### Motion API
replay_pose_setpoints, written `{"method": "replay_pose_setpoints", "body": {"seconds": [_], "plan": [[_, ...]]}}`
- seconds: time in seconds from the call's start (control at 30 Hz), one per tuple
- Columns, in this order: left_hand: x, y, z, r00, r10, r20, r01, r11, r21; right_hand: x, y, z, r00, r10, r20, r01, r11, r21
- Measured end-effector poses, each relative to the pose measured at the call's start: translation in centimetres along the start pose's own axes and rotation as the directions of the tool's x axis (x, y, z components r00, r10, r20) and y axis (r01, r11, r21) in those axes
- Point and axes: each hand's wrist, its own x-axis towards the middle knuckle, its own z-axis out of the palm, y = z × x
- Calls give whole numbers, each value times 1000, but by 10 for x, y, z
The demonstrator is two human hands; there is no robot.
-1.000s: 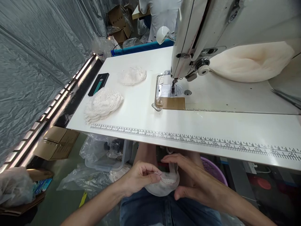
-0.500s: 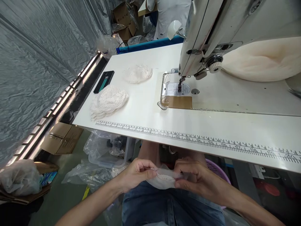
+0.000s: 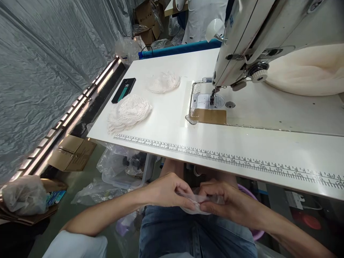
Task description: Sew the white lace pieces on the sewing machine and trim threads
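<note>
Long white tabletop [image 3: 166, 120]: extending ahead of grip | white metal sewing machine [image 3: 243, 46]: standing ahead-right | white openwork-edged fabric stack [image 3: 130, 113]: lying ahead-left, whether finished or waiting not showing | small sheer white fabric piece [image 3: 199, 209]: sitting apart from machine, left hand [image 3: 172, 191] and right hand [image 3: 223, 197] pinching it; handling appearing under way, incomplete
</note>
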Motion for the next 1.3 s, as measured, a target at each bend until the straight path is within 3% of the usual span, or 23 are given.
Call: {"method": "replay_pose_setpoints", "body": {"seconds": [0.17, 0.33, 0.53, 0.7, 0.93, 1.1, 1.3], "plan": [[-2, -7, -1, 998, -63, 14, 64, 992, -110, -5, 11, -3, 998, 18, 60, -19, 999, 30], [-4, -11, -4, 995, -101, 4, 100, 979, -179, -6, 21, 0, 999, 22, 45, -25, 997, 71], [-8, -11, -5, 992, -128, -25, 119, 971, -209, -6, 14, 1, 1000, 16, 12, -16, 999, 35], [-11, -12, -4, 986, -168, -24, 155, 949, -276, -6, 14, 0, 1000, -13, 26, 10, 993, 118], [-13, -11, -3, 989, -146, -10, 136, 946, -295, -7, 18, -2, 996, -5, 85, -13, 978, 209], [-9, -13, 3, 997, -81, 5, 79, 951, -299, -1, 13, 4, 996, -21, 86, 6, 985, 171], [-10, -13, 3, 995, -97, 19, 99, 967, -234, -1, 15, 2, 997, 2, 82, -13, 992, 128]]}}
